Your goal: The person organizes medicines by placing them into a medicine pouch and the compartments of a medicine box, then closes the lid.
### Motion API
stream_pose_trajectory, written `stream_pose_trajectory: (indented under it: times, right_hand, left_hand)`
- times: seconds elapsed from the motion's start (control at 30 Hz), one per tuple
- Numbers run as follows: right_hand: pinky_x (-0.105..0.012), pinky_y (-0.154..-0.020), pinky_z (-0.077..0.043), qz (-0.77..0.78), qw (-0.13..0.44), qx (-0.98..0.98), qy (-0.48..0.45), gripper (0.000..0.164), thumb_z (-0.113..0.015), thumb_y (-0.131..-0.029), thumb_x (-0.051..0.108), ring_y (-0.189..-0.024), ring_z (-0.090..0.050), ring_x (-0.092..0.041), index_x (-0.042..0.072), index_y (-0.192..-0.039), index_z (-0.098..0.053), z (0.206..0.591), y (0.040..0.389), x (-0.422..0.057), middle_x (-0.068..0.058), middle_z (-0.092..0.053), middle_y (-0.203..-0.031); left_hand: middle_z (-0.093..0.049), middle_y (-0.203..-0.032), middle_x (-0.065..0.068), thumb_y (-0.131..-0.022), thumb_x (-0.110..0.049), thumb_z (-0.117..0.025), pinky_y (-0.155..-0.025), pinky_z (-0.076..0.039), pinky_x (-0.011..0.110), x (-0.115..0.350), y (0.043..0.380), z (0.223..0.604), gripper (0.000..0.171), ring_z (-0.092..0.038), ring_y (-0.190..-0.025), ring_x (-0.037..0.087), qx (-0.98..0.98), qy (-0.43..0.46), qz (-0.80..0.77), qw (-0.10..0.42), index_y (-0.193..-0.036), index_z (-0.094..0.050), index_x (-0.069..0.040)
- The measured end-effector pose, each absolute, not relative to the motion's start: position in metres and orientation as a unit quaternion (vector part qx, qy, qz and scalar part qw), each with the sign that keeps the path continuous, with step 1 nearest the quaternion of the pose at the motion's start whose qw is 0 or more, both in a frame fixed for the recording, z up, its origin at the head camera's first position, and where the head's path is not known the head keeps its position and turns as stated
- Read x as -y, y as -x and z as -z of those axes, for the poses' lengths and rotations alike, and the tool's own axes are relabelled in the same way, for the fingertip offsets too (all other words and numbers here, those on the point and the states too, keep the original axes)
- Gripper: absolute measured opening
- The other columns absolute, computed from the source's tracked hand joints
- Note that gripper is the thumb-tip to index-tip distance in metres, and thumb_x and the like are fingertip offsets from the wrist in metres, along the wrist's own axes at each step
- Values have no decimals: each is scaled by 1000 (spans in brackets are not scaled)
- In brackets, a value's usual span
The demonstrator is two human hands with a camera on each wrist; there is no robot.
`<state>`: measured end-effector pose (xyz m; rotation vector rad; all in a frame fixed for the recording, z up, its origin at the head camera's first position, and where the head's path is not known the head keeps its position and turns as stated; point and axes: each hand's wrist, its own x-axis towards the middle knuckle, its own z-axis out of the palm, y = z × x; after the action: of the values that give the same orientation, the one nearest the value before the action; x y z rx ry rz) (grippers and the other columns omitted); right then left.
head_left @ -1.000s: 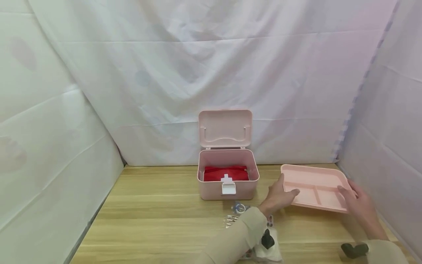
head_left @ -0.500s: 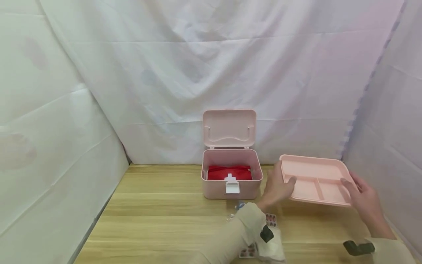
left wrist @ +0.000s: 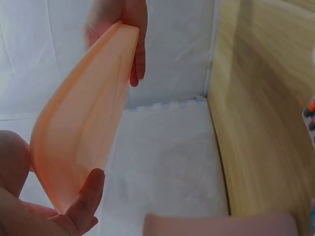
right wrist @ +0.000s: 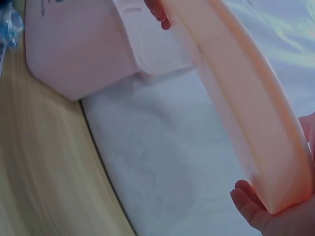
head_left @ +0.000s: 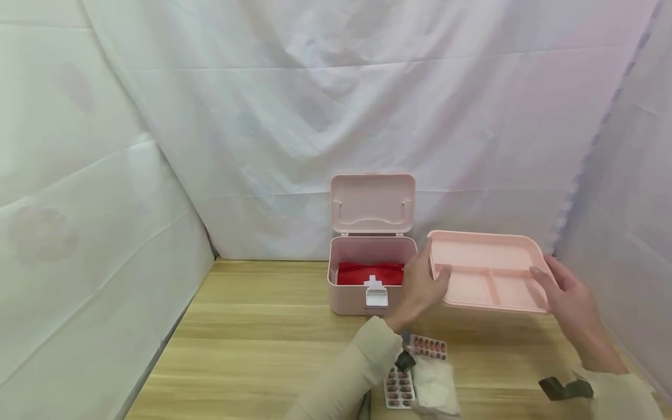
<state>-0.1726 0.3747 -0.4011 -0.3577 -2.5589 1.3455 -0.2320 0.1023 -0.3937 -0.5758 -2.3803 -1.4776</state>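
Head view: wooden tabletop (head_left: 252, 326) bearing an open pink box (head_left: 347, 300); to its right, a raised compartmented tray (head_left: 485, 254), opposite ends pinched by the fingers of the left hand (head_left: 422, 286) and right hand (head_left: 573, 298); red pouch (head_left: 367, 274) inside the box; blister pack (head_left: 399, 391) on the tabletop.

1. Right hand (right wrist: 289, 219) gripped the near end of a pale pink tray (right wrist: 246, 103), fingers on one side of it, more of the hand showing on the other.
2. Tray ran tilted away from the grip, an outer wall towards the camera, apart from the wooden tabletop (right wrist: 34, 152).
3. Fingertips of the left hand (right wrist: 158, 11) showed at the tray's far end, opposite the grip.
4. Pink box (right wrist: 74, 54) stood well apart from the grip, lid (right wrist: 157, 42) open; print on its wall cut off.
5. White cloth (right wrist: 157, 157) hung behind the grip.
6. Blue item (right wrist: 12, 29), farthest from the grip, too blurred to identify.
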Motion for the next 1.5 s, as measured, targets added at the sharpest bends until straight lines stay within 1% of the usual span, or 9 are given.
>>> stream_pose_trajectory:
  times: [0.17, 0.3, 0.5, 0.67, 0.83, 0.93, 1.07, 1.23, 1.5]
  right_hand:
    - [-5, -68, -41, -472, 102, 870, 94, 71, -52, -98, 52, -137, -36, -7, 36, -158, -17, 387, 179, -359, -16, -19, -161]
    - [-5, -68, -42, -476, 92, 872, 69, 73, -51, -99, 51, -139, -37, -29, 35, -159, -12, 380, 184, -345, -23, -20, -160]
    - [-7, -71, -45, -482, 85, 871, 34, 77, -50, -101, 48, -113, -51, -7, 26, -160, -7, 372, 188, -320, -30, -29, -155]
    - [-18, -68, -53, -510, 84, 856, -7, 77, -51, -102, 43, -95, -53, 7, 22, -160, -5, 368, 189, -295, -36, -36, -148]
    - [-27, -69, -58, -540, 72, 836, -58, 76, -50, -104, 39, -96, -60, 3, 22, -160, -2, 365, 191, -273, -36, -35, -149]
    - [-17, -76, -53, -526, 67, 843, -85, 76, -49, -104, 38, -118, -58, -18, 23, -160, 0, 364, 190, -260, -30, -24, -157]
    - [-5, -84, -42, -504, 68, 854, -113, 77, -50, -104, 37, -137, -36, -43, 20, -160, 0, 362, 189, -243, -22, -9, -163]
    - [-8, -84, -45, -512, 64, 847, -131, 78, -55, -102, 32, -134, -39, -43, 18, -160, -4, 361, 186, -224, -23, -11, -161]
    - [-27, -74, -57, -531, 67, 826, -175, 76, -58, -101, 20, -105, -54, -34, 11, -160, -11, 368, 179, -193, -25, -30, -146]
  left_hand:
    - [-60, -127, 9, -93, -27, -61, -99, -48, 31, -79, 236, 384, 67, -57, -113, 18, 836, 216, 489, 126, -154, -37, -14]
    - [-61, -120, 11, -93, -27, -60, -93, -50, 30, -62, 241, 380, 65, -58, -107, 18, 838, 223, 480, 136, -153, -38, -16]
    - [-60, -98, 8, -93, -26, -63, -73, -46, 24, -35, 247, 374, 65, -53, -84, 12, 833, 206, 494, 139, -152, -41, -14]
    - [-62, -98, 4, -94, -26, -64, -66, -48, 20, -6, 249, 368, 66, -56, -75, 6, 819, 198, 524, 123, -153, -37, -11]
    - [-65, -95, 4, -95, -27, -62, -66, -51, 21, 22, 250, 369, 65, -60, -75, 6, 824, 201, 513, 131, -153, -38, -9]
    - [-65, -100, 5, -96, -29, -61, -72, -52, 23, 38, 248, 370, 65, -61, -81, 9, 822, 200, 520, 119, -153, -37, -11]
    - [-65, -109, 6, -98, -31, -60, -70, -54, 27, 59, 242, 370, 66, -62, -82, 12, 820, 192, 532, 90, -155, -33, -14]
    - [-61, -121, 11, -98, -33, -60, -63, -56, 28, 83, 236, 370, 67, -66, -74, 15, 827, 183, 528, 57, -157, -29, -23]
    - [-54, -140, 14, -97, -35, -63, -66, -59, 33, 125, 225, 367, 69, -72, -87, 26, 838, 163, 520, 26, -157, -29, -27]
